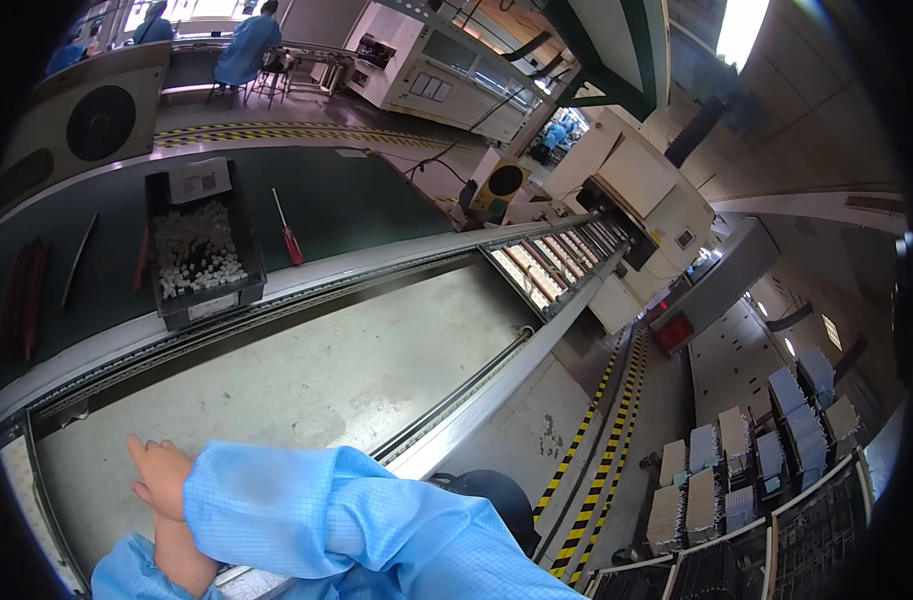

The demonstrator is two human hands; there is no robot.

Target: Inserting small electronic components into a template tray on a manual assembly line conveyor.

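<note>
My right hand (160, 478) reaches out of a light blue sleeve at the lower left, above the pale flat bed of a rail conveyor (307, 385). Its index finger is stretched out, the other fingers are partly bent, and I see nothing in it. My arms are crossed, with the right one on top. Below the right hand shows the bare wrist of my left arm (184, 560), coming from another blue sleeve. The right hand and cuff cover my left hand, so its fingers are hidden.
Beyond the rail, a green bench (327, 195) carries a black bin (212, 305) of small white pieces, a red-handled screwdriver (292, 246) and thin tools. The conveyor leads to a roller section (552, 262) and a machine (632, 190). Racks (732, 455) stand right; people in blue (249, 48) work far left.
</note>
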